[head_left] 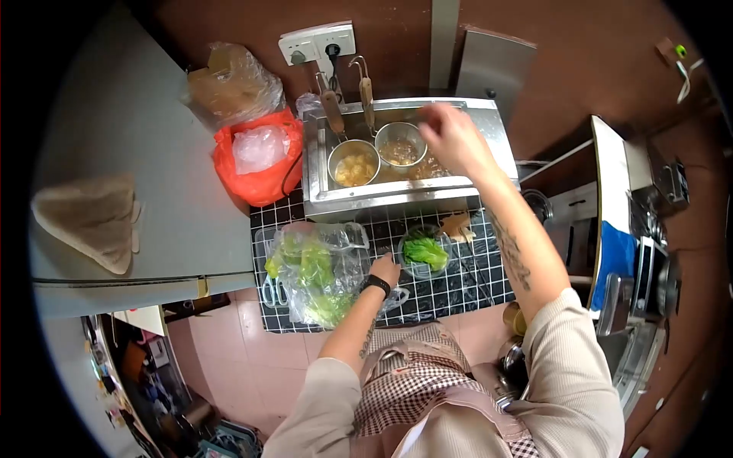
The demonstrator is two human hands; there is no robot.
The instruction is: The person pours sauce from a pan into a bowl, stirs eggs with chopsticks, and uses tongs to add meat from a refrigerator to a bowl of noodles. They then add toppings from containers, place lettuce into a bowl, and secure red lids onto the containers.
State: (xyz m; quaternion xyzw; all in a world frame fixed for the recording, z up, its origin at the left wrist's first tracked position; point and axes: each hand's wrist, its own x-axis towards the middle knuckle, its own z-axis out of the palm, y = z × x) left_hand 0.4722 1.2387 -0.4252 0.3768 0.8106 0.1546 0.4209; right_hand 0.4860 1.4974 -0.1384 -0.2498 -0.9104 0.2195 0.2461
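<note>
The bowl of greens (424,252), near the surface's front edge, is gripped at its rim by the curled left hand (385,269). The right hand (450,136) is held over the steel cooker (397,189). It is blurred, so its grip cannot be told.

This is a small working kitchen, more like a food stall's than a home's. A steel boiler (473,122) stands against the wall, with two long-handled strainer baskets (353,164) of food set in it. Just in front of it, a tiled counter (458,286) carries a bag of greens (317,271) and a bowl (424,253) of leaves. A checked apron (412,382) shows nearest the camera.
</note>
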